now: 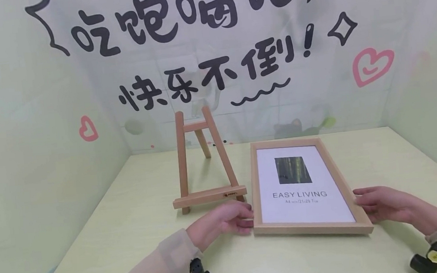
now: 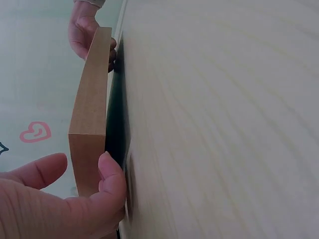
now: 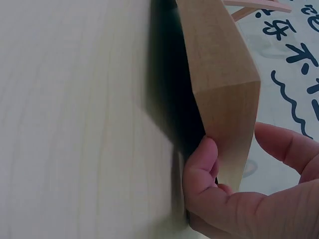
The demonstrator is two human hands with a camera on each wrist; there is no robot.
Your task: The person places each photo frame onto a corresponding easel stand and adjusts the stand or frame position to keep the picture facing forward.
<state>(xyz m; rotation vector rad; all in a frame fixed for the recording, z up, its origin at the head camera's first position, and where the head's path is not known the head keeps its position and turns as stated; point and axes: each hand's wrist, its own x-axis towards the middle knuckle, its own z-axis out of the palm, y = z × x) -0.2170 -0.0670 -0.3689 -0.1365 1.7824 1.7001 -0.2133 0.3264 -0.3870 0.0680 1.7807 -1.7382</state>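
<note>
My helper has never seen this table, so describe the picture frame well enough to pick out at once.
On the pale wood-grain table, find the standing wooden easel, then look just right of it. The picture frame is there, between the left hand and the right hand. Unlike the open easel, it borders a white sheet reading EASY LIVING.

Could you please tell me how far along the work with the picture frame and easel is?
Looks done: the wooden easel stands open and upright. In hand: the picture frame, with the left hand and right hand at its opposite sides, fingers curled under its edges. Left, probably: setting it on the easel, since the frame is beside it, not on its ledge.
</note>
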